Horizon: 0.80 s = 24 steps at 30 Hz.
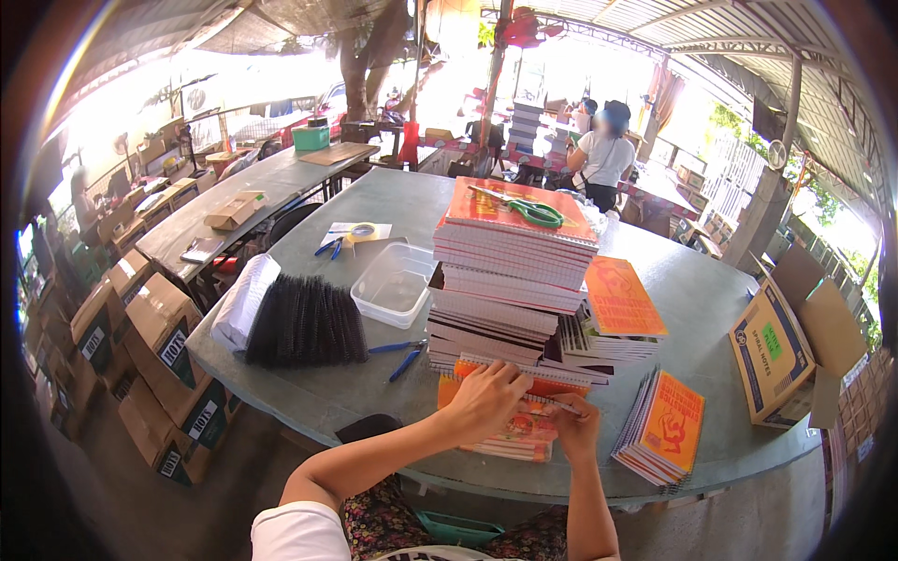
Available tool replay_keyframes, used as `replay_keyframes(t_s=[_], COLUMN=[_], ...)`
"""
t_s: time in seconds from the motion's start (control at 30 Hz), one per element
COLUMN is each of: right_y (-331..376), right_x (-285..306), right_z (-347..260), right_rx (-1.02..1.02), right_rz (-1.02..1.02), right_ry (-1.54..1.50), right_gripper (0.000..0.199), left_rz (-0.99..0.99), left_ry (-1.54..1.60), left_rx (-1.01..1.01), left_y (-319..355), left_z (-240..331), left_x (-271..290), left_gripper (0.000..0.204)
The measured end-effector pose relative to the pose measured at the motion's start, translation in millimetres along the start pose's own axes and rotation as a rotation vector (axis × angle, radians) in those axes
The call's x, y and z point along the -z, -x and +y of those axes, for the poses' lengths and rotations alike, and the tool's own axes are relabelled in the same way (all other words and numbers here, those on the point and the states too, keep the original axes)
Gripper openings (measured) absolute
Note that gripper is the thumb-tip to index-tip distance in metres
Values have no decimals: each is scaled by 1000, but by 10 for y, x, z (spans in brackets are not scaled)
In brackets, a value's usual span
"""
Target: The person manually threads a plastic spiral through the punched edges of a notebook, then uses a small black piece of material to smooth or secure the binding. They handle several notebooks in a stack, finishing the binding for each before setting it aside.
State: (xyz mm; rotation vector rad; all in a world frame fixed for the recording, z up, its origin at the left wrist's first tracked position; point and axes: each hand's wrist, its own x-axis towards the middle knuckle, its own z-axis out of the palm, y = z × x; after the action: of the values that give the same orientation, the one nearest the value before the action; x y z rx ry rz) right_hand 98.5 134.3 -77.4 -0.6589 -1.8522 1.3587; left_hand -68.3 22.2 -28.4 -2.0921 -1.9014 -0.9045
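An orange-covered notebook [517,425] lies on a small pile at the table's near edge, right in front of me. My left hand [491,395] bends over its far edge, fingers curled down onto it. At the right end of that same edge, my right hand [573,421] pinches the notebook with thumb and fingers; any small piece between them is too fine to make out. Just beyond my hands rises a tall stack of punched notebooks [513,245], with green-handled scissors [538,214] on top. Spiral-bound notebooks [666,425] are piled to the right.
Black spiral coils [307,323] lie at the left beside a white roll [245,301]. Near them are a clear plastic tub [385,297], blue-handled pliers [404,361] and a tape roll [361,230]. An open carton [774,346] stands at the right edge. Another person [606,154] is farther back.
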Motion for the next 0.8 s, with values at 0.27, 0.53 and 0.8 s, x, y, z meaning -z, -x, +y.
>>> replay_keyframes(t_s=[0.27,0.53,0.8], right_y=[-13,1,-10], right_x=[-37,-21,10], right_z=[-123,-77,54], right_rx=[45,78,-114], right_rz=[-23,-52,-42], right_ry=[-77,-146,-351], right_gripper=[17,18,19], left_rz=[27,-27,-127], left_ry=[-14,16,-10], left_rx=[2,21,76], left_y=[-68,-99,-138], left_z=[68,79,102], left_x=[-22,-14,6], left_gripper=[25,26,27])
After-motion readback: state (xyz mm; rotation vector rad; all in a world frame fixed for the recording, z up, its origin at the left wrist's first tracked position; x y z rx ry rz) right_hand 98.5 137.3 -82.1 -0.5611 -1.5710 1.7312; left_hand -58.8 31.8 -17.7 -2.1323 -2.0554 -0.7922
